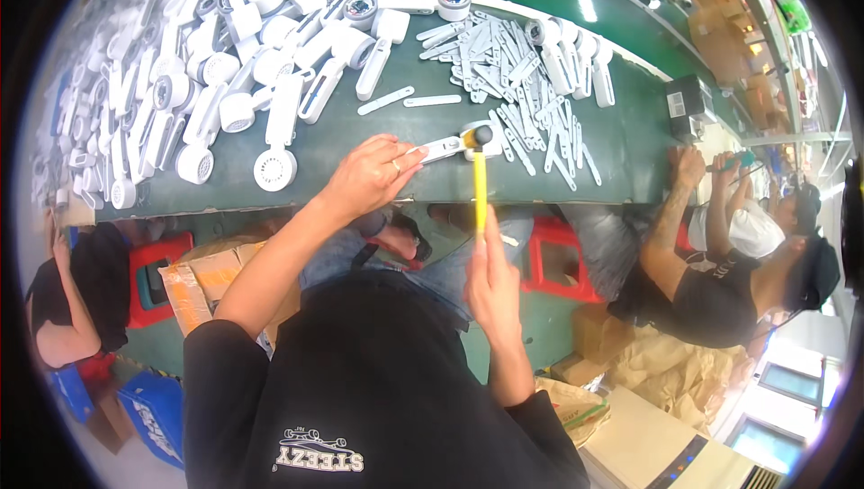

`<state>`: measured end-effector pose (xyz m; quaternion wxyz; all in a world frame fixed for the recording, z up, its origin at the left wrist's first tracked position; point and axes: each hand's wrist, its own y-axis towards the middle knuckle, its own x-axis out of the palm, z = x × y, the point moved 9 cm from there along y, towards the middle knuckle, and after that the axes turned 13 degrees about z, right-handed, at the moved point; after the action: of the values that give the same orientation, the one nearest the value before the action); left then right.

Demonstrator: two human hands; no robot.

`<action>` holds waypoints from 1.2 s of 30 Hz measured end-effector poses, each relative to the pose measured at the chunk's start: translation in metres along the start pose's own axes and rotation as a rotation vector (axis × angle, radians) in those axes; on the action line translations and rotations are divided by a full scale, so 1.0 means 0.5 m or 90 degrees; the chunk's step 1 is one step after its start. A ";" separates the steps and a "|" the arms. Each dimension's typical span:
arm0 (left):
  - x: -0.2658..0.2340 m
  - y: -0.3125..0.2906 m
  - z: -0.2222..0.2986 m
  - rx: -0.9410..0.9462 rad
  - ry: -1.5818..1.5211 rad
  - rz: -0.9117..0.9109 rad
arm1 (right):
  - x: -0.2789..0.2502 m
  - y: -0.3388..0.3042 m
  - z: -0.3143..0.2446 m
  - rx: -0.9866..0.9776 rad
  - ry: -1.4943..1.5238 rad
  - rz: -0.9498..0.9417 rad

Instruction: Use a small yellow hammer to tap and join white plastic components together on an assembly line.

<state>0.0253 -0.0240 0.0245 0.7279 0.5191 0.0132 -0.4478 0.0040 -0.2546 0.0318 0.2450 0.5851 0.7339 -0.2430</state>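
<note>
— So, starting at our left, what do we have on the green table (pixel 621 143)?

— We see a big heap of white handheld parts (pixel 207 48), each with a round head and a long handle, piled across the far left and middle of the surface. One of them, a white part with a perforated round head (pixel 274 168), lies apart from the heap near the table's front edge.

— And our left hand (pixel 367 176)?

— We have it resting on the table edge, fingers curled and pressing down on the near end of a white handle piece (pixel 443 147). A ring shows on one finger. The piece lies flat, running from our fingertips rightward.

— What meets it there?

— We hold a small hammer (pixel 480 174) with a yellow shaft. Its dark head sits right on the far end of the white handle piece, touching it as far as we can tell.

— How does our right hand (pixel 490 287) grip it?

— We have it closed around the lower end of the yellow shaft, below the table edge, thumb along the shaft.

— And further right?

— We see a spread of narrow grey strips (pixel 522 84) lying loose just beyond the hammer head. Past the table's right end, another person in a black shirt (pixel 720 300) sits with both hands raised, well apart from ours.
</note>
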 end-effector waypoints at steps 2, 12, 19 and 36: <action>0.002 -0.001 0.002 0.004 0.015 -0.002 | -0.013 -0.012 -0.008 0.040 0.072 0.036; -0.004 -0.028 -0.040 -0.191 -0.035 0.048 | 0.054 0.010 -0.036 -0.085 -0.065 -0.036; 0.029 -0.026 -0.061 -0.340 0.003 -0.062 | 0.046 0.013 0.003 -0.015 -0.028 -0.079; -0.008 -0.032 -0.015 -0.208 -0.069 0.037 | -0.463 0.530 0.341 0.051 -0.228 0.605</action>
<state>0.0156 -0.0166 0.0113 0.8150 0.3688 0.0315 -0.4458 0.3213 -0.4832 0.0321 0.4278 0.8125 0.3229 -0.2294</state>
